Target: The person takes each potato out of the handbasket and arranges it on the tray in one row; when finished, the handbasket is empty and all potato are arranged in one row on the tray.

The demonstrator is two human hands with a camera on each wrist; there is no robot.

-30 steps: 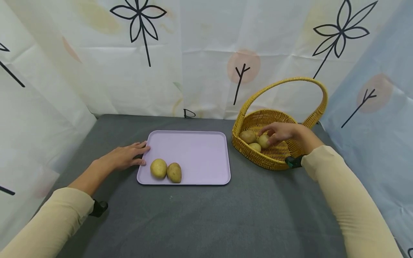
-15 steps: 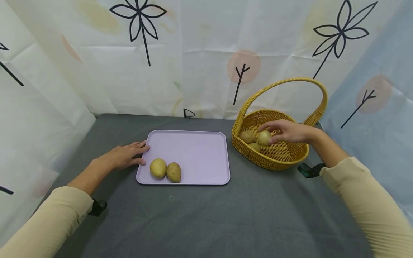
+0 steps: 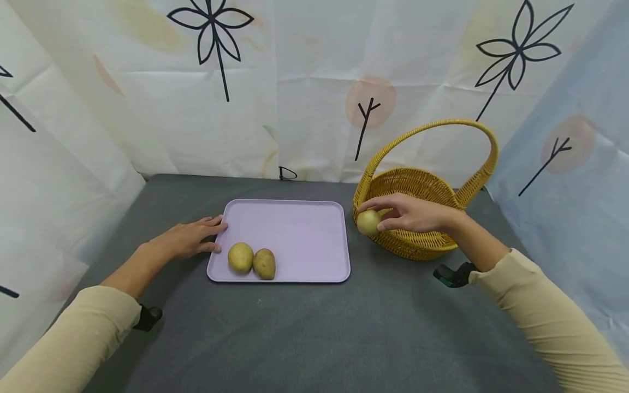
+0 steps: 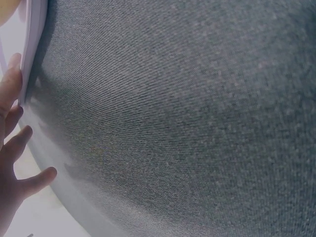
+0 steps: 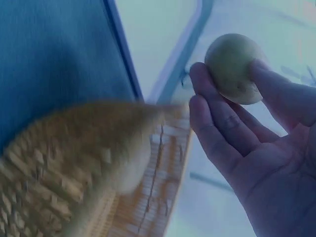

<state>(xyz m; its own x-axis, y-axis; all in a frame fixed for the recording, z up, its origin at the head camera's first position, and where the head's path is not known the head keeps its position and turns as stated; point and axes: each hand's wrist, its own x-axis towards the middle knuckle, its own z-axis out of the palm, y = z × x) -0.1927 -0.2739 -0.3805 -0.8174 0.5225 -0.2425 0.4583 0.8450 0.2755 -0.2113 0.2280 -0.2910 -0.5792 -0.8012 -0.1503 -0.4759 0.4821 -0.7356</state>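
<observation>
My right hand [image 3: 410, 213] pinches a round yellow potato [image 3: 368, 222] between thumb and fingers, over the left rim of the wicker basket [image 3: 417, 254]. The right wrist view shows the same potato [image 5: 234, 66] held up at the fingertips, with the basket [image 5: 54, 163] below it, blurred. My left hand [image 3: 184, 240] rests at the left edge of the lilac tray [image 3: 304, 234], its fingertips touching the rim. On the tray's front left part lie two potatoes side by side, a rounder potato [image 3: 241, 257] and a browner potato [image 3: 265, 264]. The hand and arm hide the basket's contents in the head view.
The basket's tall arched handle [image 3: 442, 123] rises above the right forearm. A dark grey cloth [image 3: 295, 333] covers the table. Printed white curtains [image 3: 314, 125] stand behind it and at both sides.
My right hand has lifted the potato from inside the basket and carried it left, to the basket's left rim. The left hand and the tray stay put.
</observation>
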